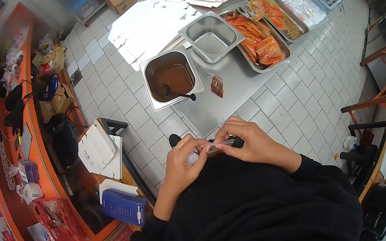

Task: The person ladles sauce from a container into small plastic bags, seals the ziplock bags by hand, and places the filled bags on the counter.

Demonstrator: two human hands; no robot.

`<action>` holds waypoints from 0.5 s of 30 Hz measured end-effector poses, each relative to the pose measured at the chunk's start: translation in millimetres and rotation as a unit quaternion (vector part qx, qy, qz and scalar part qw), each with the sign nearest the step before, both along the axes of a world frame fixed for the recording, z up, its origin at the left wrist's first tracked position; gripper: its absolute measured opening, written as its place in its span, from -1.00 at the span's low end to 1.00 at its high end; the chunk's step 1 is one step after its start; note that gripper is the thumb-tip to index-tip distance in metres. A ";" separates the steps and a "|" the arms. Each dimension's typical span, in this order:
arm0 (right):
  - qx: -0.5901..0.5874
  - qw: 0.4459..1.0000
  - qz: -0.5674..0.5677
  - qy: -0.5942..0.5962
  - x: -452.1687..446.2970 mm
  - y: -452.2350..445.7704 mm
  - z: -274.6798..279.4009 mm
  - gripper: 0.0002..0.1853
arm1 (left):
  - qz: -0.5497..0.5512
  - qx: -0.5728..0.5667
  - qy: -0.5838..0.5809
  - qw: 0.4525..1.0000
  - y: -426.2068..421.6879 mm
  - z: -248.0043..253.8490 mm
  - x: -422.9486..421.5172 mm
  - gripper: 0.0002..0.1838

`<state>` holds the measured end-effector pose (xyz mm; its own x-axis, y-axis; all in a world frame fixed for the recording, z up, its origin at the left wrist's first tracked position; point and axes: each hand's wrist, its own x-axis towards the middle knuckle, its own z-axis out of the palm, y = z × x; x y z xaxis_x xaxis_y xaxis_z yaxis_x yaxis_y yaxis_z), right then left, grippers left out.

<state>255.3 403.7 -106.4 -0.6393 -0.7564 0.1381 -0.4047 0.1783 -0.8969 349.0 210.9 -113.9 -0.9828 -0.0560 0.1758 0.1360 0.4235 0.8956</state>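
Clear plastic piece [222, 143]: located in front of the torso, off the near end of the steel table [217, 108]. At the table's left edge stands a steel container [168, 104] of brown liquid, a black ladle [179, 93] inside. Left hand [181, 163] and right hand [250, 141] close together, fingertips of both pinched on the plastic piece. A sauce packet [217, 86] lies on the table, just beside the container.
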 end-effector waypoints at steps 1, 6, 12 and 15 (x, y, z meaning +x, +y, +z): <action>0.003 1.000 0.000 -0.001 1.3 -1.8 -0.5 -0.90 | -0.009 -0.001 0.008 1.000 0.6 -3.5 0.4 -0.89; -0.009 0.996 -0.077 -0.037 -15.4 -6.5 -23.6 -0.79 | 0.081 0.201 -0.238 0.947 0.1 -15.1 -4.2 -0.78; 0.026 0.961 -0.251 0.111 -31.3 -14.0 -44.5 -0.65 | 0.171 0.600 -0.205 0.754 -4.8 -64.9 -14.5 -0.57; 0.020 0.991 -0.100 -0.081 2.0 -18.7 -34.7 -0.64 | 0.177 0.594 -0.185 0.763 7.6 -54.7 -17.1 -0.59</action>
